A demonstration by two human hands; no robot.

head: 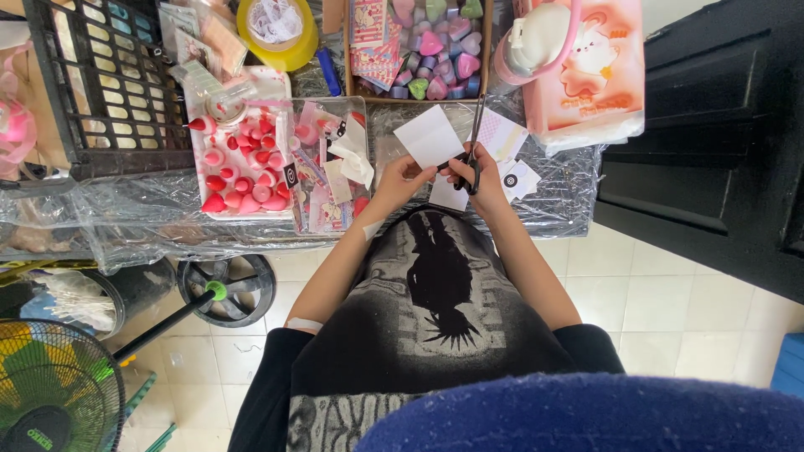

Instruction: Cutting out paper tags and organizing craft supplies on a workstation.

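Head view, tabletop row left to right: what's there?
Black wire basket → white tray of red and pink heart-shaped pieces → left hand holding white paper sheet → right hand with black scissors → pink bunny-print package.

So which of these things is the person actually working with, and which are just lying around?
In use:
left hand holding the white paper sheet
right hand working the black-handled scissors

Lying about:
white tray of red and pink teardrop sponges
cardboard box of pastel heart-shaped sponges
yellow tape roll
black wire basket
small cut white cards
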